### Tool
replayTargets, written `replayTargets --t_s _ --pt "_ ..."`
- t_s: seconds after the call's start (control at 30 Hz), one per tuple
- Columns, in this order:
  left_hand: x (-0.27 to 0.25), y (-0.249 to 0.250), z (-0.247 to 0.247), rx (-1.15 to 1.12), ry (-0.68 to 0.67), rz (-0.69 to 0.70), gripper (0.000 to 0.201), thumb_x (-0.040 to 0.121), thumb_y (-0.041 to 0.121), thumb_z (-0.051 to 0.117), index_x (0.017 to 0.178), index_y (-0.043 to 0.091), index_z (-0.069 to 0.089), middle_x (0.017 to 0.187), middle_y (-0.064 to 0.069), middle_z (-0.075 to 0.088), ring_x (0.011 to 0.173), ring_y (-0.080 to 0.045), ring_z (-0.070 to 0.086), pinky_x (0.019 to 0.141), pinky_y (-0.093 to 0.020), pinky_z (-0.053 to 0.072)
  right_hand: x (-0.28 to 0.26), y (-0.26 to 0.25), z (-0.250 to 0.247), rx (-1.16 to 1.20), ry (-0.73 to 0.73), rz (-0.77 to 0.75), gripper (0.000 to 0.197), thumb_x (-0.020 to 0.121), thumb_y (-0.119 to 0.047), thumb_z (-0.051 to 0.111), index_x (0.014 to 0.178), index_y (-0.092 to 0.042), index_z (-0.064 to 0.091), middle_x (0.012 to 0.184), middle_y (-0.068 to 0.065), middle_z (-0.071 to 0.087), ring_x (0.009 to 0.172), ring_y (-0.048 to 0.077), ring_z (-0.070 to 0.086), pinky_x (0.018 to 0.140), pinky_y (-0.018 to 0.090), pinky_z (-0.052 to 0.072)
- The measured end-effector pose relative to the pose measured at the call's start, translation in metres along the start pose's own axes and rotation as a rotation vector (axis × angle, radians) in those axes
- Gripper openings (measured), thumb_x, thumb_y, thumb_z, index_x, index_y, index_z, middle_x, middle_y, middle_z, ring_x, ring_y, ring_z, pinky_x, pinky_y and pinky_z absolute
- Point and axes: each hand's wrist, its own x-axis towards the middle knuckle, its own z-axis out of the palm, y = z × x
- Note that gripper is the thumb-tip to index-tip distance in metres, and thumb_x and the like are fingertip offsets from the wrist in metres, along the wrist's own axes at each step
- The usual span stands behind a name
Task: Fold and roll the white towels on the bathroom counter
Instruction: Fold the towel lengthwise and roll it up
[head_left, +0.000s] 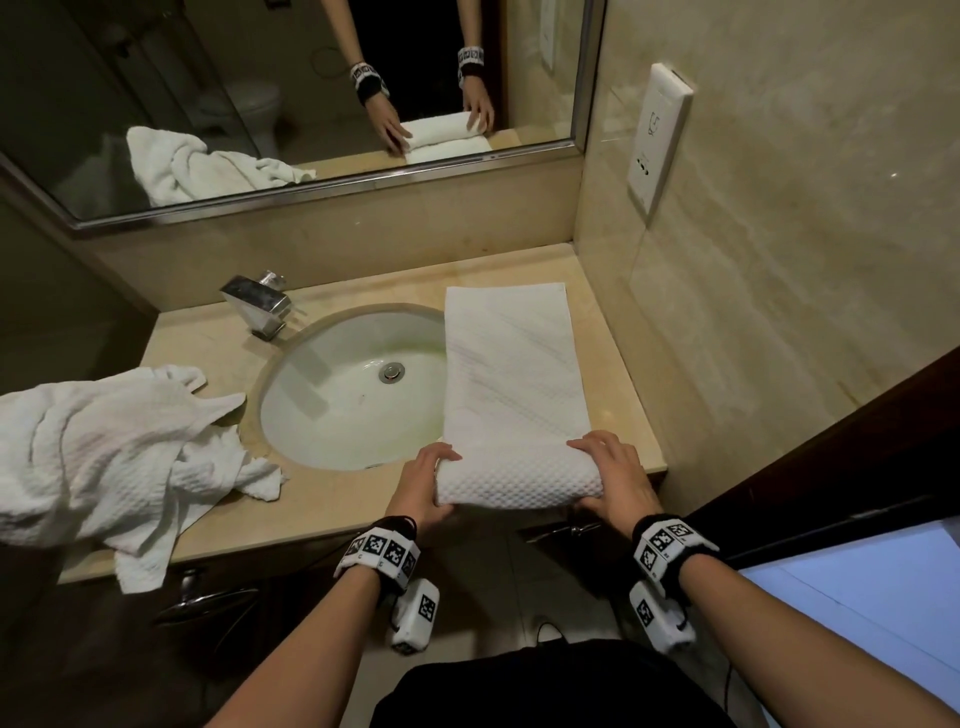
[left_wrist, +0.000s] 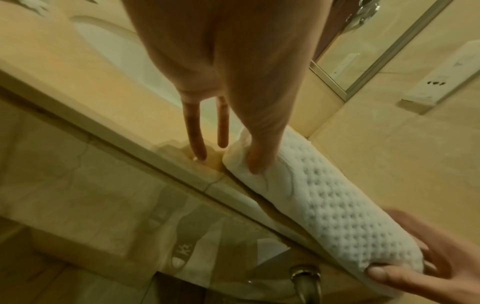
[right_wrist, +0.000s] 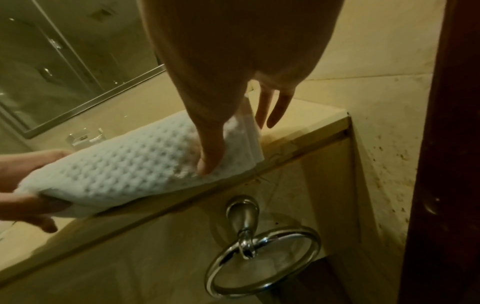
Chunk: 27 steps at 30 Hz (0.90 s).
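While the left hand (head_left: 422, 484) is gripping one end of the folded towel (head_left: 511, 395) and the right hand (head_left: 613, 480) the other, thumbs pressing the near side and fingers curling over the top, the rolled part is lying at the front edge of the worktop (head_left: 332, 499), just right of the sink (head_left: 353, 384). Beyond the roll, the flat remainder of this towel is stretching toward the back wall, and well to the left a crumpled towel (head_left: 104, 462) is sprawling over the worktop's edge, with the faucet (head_left: 257, 304) and mirror (head_left: 291, 98) sitting farthest back.
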Motion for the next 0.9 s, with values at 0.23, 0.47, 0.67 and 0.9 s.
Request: replayTargets --t_s 0.23,0.47,0.67,0.9 --pt "0.006 0.005 -0.012 -0.16 -0.044 -0.073 0.049 0.08 0.009 0.07 0.122 0.021 0.048 0.111 0.0 0.056 0.093 -0.02 0.058 0.079 -0.028 0.049 0.011 0.005 -0.017 0.355 -0.054 0.123 0.056 0.074 -0.031 0.083 0.124 -0.031 0.057 0.114 -0.001 0.058 0.101 0.016 0.055 0.085 0.024 0.042" --pt "0.009 0.002 -0.02 -0.398 -0.144 -0.318 0.044 0.093 0.031 0.06 0.132 0.023 0.04 0.098 -0.019 0.061 0.072 -0.023 0.06 0.063 -0.033 0.056 0.027 0.005 -0.023 0.546 -0.126 0.44 0.048 0.085 -0.056 0.062 0.123 -0.029 0.052 0.137 0.011 0.052 0.13 0.026 0.047 0.097 0.032 0.038" --pt "0.006 0.006 -0.018 -0.544 -0.104 -0.468 0.046 0.093 0.042 0.056 0.13 0.017 0.045 0.103 -0.015 0.059 0.08 -0.029 0.059 0.056 -0.033 0.054 0.021 0.001 -0.031 0.654 -0.289 0.272 0.076 0.077 -0.034 0.079 0.142 -0.031 0.039 0.136 -0.004 0.044 0.125 0.015 0.041 0.094 0.019 0.038" --pt "0.009 0.003 -0.016 -0.594 -0.077 -0.5 0.051 0.093 0.054 0.048 0.13 0.019 0.046 0.099 -0.011 0.057 0.071 -0.024 0.055 0.058 -0.033 0.054 0.011 0.005 -0.023 0.67 -0.255 0.313 0.107 0.041 -0.075 0.079 0.133 -0.027 0.049 0.124 0.003 0.062 0.113 0.021 0.06 0.099 0.034 0.05"
